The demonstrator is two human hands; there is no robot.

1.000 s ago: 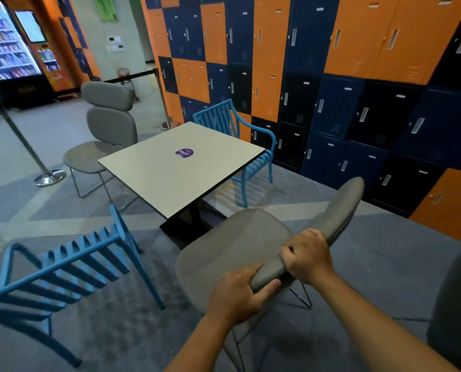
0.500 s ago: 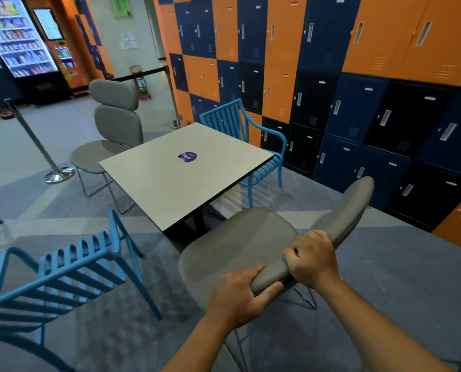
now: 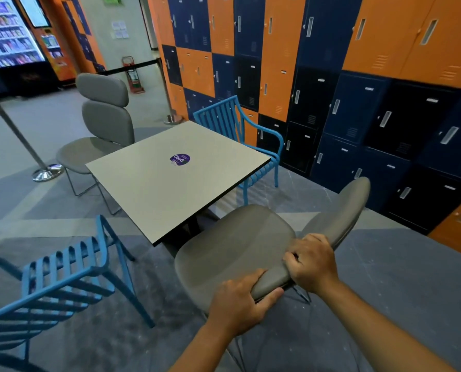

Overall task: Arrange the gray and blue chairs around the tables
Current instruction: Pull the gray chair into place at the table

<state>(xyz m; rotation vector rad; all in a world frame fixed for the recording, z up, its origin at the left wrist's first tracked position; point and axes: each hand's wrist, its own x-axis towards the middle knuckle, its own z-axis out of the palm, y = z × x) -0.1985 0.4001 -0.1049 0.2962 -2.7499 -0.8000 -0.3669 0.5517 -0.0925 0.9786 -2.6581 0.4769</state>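
From your head camera, both your hands grip the padded back edge of the near gray chair (image 3: 237,237). Your left hand (image 3: 241,304) wraps the lower end of that curved backrest, fingers over the top and thumb underneath, clamped on the smooth gray upholstery. Your right hand (image 3: 314,263) is closed around the same backrest just above it, knuckles up. The chair's rounded seat sits at the near corner of the square table (image 3: 170,181), whose matte pale top has a thin black edge and a round purple sticker (image 3: 180,159). A second gray chair (image 3: 103,130), with a two-cushion back and thin wire legs, stands at the table's far left side. One slatted blue metal chair (image 3: 240,130) stands on the far side by the orange and navy lockers (image 3: 358,89); another blue slatted chair (image 3: 63,277) is near left, apart from the table.
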